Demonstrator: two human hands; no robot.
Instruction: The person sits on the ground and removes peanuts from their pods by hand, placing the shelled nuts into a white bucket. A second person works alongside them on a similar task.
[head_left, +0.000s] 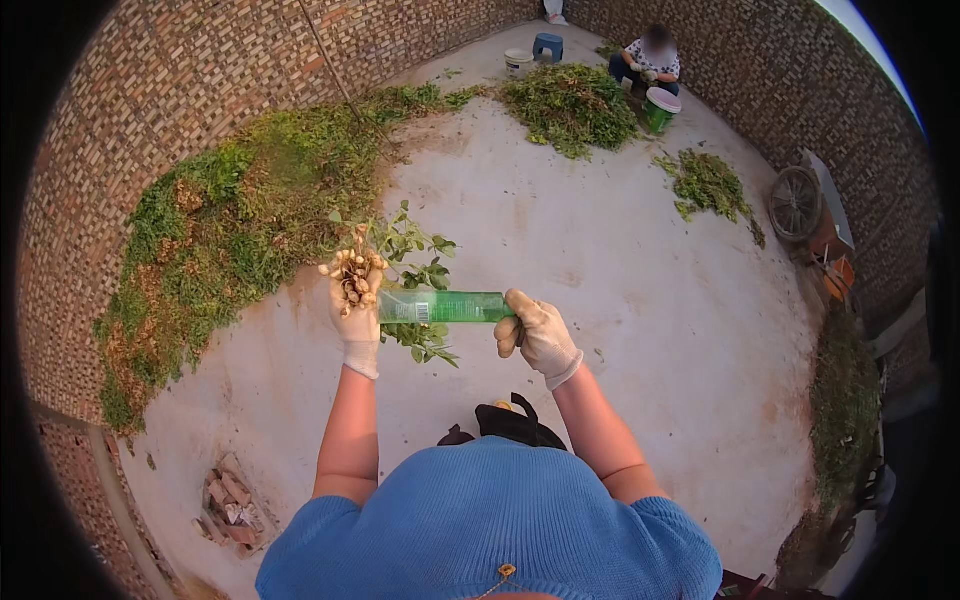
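My left hand (352, 300), in a pale work glove, is closed around a cluster of peanut pods with roots (358, 276). Leafy green stems of the peanut plant (420, 251) spread out beyond it to the right. In my right hand (536, 330), also gloved, is the right end of a green translucent plastic piece (469, 307), long and flat-looking, bearing a printed label. Its left end meets my left hand and lies over part of the stems; whether the left fingers also grip it is hidden.
A long heap of peanut plants (262, 202) lies along the brick wall at left. A person (651, 60) crouches behind another heap (574, 109), beside a green bucket (660, 112). A cart wheel (796, 202) stands at right; bricks (231, 502) lie lower left.
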